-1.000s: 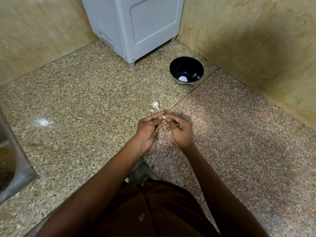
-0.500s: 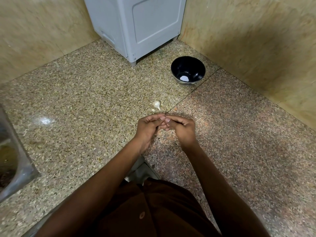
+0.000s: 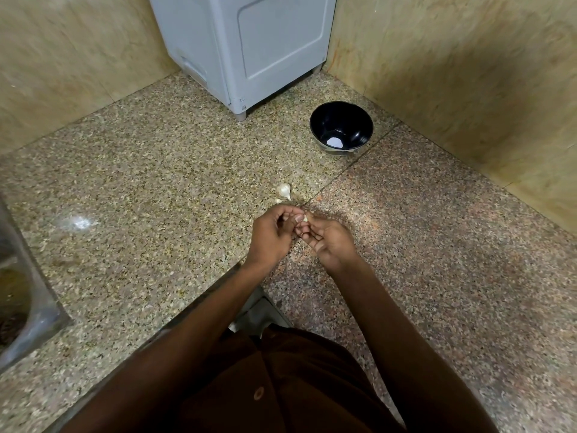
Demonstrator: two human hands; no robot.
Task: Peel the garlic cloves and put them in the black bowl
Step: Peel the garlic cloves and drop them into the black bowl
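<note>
Head view: both hands are meeting over the speckled bench (image 3: pixel 140 189), near its middle. The left hand (image 3: pixel 270 234) is curling its fingers and thumb round a small clove (image 3: pixel 305 218), pinching it at the fingertips. The right hand (image 3: pixel 327 242) is sitting just beside the left, its fingers curled in toward the same clove and touching it, so both grips are narrow and holding the clove between them. Only a pale tip of the clove is showing; how much skin is on it cannot be told.

A garlic piece (image 3: pixel 284 190) is lying on the bench just beyond the hands, and a smaller bit (image 3: pixel 278 200) is lying right next to it, close to the left fingertips.

The black bowl (image 3: pixel 341 128) is standing upright farther back and to the right, well apart from the hands, near the wall corner. Something white (image 3: pixel 334 141) is lying in its bottom; whether it is a peeled clove cannot be told.

A grey appliance (image 3: pixel 249 48) is standing at the back, left of the bowl. A steel sink (image 3: pixel 22 307) edge is showing at the far left. A brown shirt (image 3: pixel 281 385) is filling the bottom.
</note>
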